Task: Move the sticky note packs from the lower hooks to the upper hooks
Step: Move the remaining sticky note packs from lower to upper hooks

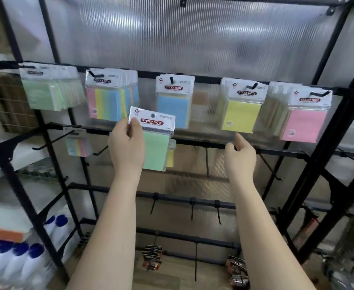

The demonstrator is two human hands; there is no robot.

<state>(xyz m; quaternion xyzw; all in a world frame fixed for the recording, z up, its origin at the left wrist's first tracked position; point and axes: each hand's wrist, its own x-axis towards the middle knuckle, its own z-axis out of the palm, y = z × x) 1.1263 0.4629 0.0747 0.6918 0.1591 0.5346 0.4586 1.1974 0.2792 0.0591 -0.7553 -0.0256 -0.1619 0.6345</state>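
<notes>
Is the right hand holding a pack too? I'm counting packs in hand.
No, the right hand is empty; only the left hand pinches a green pack.

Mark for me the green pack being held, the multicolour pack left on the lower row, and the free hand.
green pack (156, 150), head view, on its green front face.
multicolour pack (78, 146), head view, on its striped front.
right hand (240, 155), head view, on the back of the hand.

A black metal rack (326, 143) stands before a ribbed, translucent plastic panel (193, 34) that glows with soft daylight. To the left, white bottles with blue caps (15, 260) crowd a shelf. Below, the wooden floor (182, 271) shows between the bars.
</notes>
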